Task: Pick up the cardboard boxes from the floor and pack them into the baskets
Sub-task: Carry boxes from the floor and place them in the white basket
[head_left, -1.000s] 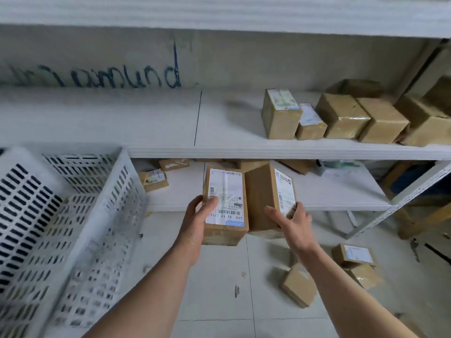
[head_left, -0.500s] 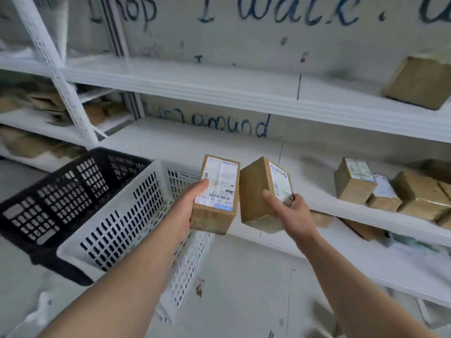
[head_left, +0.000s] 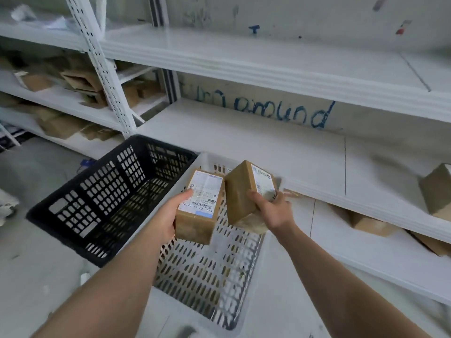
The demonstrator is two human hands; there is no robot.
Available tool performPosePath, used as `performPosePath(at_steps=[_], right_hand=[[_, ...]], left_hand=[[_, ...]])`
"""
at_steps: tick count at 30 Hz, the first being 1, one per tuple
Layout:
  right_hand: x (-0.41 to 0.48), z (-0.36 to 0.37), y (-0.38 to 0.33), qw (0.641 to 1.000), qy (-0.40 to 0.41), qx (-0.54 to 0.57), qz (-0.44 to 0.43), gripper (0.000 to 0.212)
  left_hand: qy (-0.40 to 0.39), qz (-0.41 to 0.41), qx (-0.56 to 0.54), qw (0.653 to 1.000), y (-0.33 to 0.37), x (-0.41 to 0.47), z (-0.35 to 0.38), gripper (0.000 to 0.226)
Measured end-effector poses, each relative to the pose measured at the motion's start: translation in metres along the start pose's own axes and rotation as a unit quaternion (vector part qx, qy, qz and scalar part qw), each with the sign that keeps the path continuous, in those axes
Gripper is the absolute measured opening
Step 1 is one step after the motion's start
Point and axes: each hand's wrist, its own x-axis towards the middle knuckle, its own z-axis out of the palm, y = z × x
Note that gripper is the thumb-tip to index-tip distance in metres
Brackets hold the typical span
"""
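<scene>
My left hand (head_left: 168, 215) grips a small cardboard box with a white shipping label (head_left: 199, 208). Beside it, my right hand (head_left: 273, 211) grips a second cardboard box (head_left: 241, 193), tilted, its label facing right. Both boxes hang above the white slotted basket (head_left: 210, 284), which stands on the floor with nothing visible inside. A black slotted basket (head_left: 102, 201) stands touching it on the left, also showing nothing inside.
White metal shelving (head_left: 244, 67) runs behind the baskets, with a perforated upright (head_left: 102, 69) at the left. Cardboard boxes lie on the right shelves (head_left: 436, 189) and the lower shelf (head_left: 373, 223); flattened cartons (head_left: 80, 81) fill the left bay. Pale floor (head_left: 36, 264) spreads left.
The view has swung left and down, so both baskets now lie under my hands. The two boxes have come lower, over the white basket; my grips are unchanged.
</scene>
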Motion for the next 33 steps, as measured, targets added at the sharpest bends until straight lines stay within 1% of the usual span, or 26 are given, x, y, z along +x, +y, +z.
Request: performPosePath(at_steps=[4,9,13,15,17,19,21,22,24,27,28,31,33], right_hand=[[0.028,0.051,-0.012,0.998,0.013,-0.032,0.054,0.121],[0.058,0.092,-0.007,0.987,0.045,-0.085,0.131,0.129],[0.079,0.11,0.009,0.976,0.067,-0.112,0.176,0.119],[0.088,0.118,0.021,0.969,0.068,-0.121,0.205,0.117],[0.099,0.125,0.033,0.965,0.061,-0.121,0.224,0.116],[0.111,0.131,0.045,0.965,0.051,-0.097,0.237,0.111],[0.125,0.139,0.055,0.966,0.055,-0.08,0.241,0.103],[0.132,0.143,0.06,0.963,0.057,-0.091,0.247,0.106],[0.152,0.154,0.078,0.954,0.061,-0.124,0.265,0.122],[0.16,0.162,0.082,0.952,0.073,-0.138,0.262,0.129],[0.164,0.165,0.087,0.95,0.08,-0.142,0.268,0.131],[0.175,0.173,0.102,0.947,0.082,-0.149,0.273,0.134],[0.179,0.178,0.111,0.947,0.07,-0.154,0.272,0.135]], left_hand=[[-0.012,-0.04,-0.017,0.999,0.014,0.058,-0.033,0.034],[-0.036,-0.09,0.04,0.995,0.019,0.124,-0.048,0.038],[-0.057,-0.112,0.106,0.986,0.004,0.163,-0.048,0.043],[-0.055,-0.116,0.139,0.982,-0.008,0.181,-0.049,0.046],[-0.06,-0.118,0.162,0.978,-0.021,0.204,-0.049,0.06],[-0.061,-0.125,0.173,0.975,-0.035,0.228,-0.049,0.077],[-0.058,-0.127,0.17,0.975,-0.042,0.245,-0.045,0.073],[-0.05,-0.127,0.167,0.976,-0.043,0.251,-0.042,0.071],[-0.04,-0.132,0.156,0.978,-0.059,0.282,-0.039,0.079],[-0.04,-0.145,0.143,0.978,-0.071,0.3,-0.046,0.096],[-0.038,-0.149,0.141,0.978,-0.076,0.307,-0.046,0.098],[-0.042,-0.155,0.147,0.976,-0.089,0.325,-0.048,0.096],[-0.037,-0.156,0.147,0.976,-0.091,0.328,-0.048,0.081]])
